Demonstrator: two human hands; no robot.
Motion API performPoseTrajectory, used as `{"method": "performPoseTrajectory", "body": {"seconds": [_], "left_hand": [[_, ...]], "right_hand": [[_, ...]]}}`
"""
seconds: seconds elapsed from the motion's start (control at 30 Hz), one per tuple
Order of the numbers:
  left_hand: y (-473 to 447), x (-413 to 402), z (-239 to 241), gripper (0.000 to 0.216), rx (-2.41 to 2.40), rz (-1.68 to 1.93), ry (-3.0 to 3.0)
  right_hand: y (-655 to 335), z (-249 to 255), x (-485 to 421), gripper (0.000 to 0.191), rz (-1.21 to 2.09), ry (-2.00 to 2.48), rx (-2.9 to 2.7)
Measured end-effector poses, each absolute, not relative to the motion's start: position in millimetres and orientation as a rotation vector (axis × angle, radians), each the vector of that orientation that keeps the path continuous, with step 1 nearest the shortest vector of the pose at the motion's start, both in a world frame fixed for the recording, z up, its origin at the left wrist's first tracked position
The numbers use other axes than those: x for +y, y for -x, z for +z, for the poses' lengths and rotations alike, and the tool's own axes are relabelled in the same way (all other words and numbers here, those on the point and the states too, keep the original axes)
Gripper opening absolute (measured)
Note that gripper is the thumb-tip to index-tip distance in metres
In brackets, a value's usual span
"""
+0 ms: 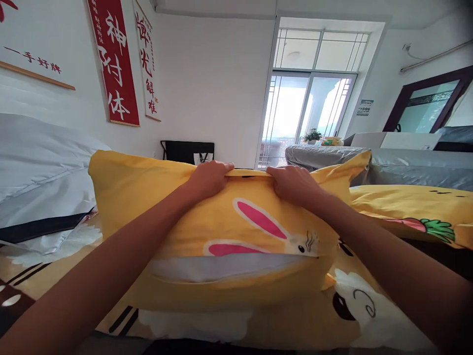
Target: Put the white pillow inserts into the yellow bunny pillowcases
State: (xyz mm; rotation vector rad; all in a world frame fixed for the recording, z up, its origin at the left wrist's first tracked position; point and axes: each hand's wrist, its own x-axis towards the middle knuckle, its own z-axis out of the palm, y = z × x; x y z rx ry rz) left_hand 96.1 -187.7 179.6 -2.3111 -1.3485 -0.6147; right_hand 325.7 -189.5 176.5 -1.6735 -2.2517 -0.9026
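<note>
A yellow pillow [155, 217] with a printed rabbit lies across the bed in front of me; white inner pillow shows through the case opening near its lower edge. My left hand [209, 178] grips the pillow's far top edge, fingers curled over it. My right hand [293, 181] grips the same edge a little to the right, also closed on the fabric. Both forearms stretch over the pillow.
A yellow cartoon bedsheet [369, 305] covers the bed. A white pillow [37, 162] lies at the left, a second yellow pillow [414, 207] at the right. Red scrolls [114, 64] hang on the left wall. Grey covered furniture [406, 165] and a glass balcony door [306, 113] stand beyond.
</note>
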Motion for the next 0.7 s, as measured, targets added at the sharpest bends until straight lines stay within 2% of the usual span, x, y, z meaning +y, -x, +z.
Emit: {"method": "performPoseTrajectory", "body": {"seconds": [0.13, 0.33, 0.53, 0.6, 0.7], "left_hand": [[-82.4, -171.6, 162.1, 0.021, -1.428, -0.569, 2.406], [-85.7, -160.2, 139.8, 0.025, -1.509, -0.539, 2.254], [-81.2, -166.8, 150.3, 0.031, -1.549, -0.522, 2.099], [-78.9, -171.0, 156.1, 0.032, -1.559, -0.530, 2.059], [-78.2, -175.8, 163.2, 0.033, -1.555, -0.597, 2.055]], "right_hand": [[-307.1, 155.6, -173.5, 0.024, -0.860, 1.589, -2.163], [-276.0, 142.6, -166.0, 0.021, -0.570, 1.419, -2.365], [-307.8, 163.2, -160.8, 0.018, -0.564, 1.446, -2.332], [-334.8, 175.6, -158.1, 0.017, -0.469, 1.479, -2.390], [-375.8, 189.9, -158.3, 0.006, -0.518, 1.593, -2.412]]}}
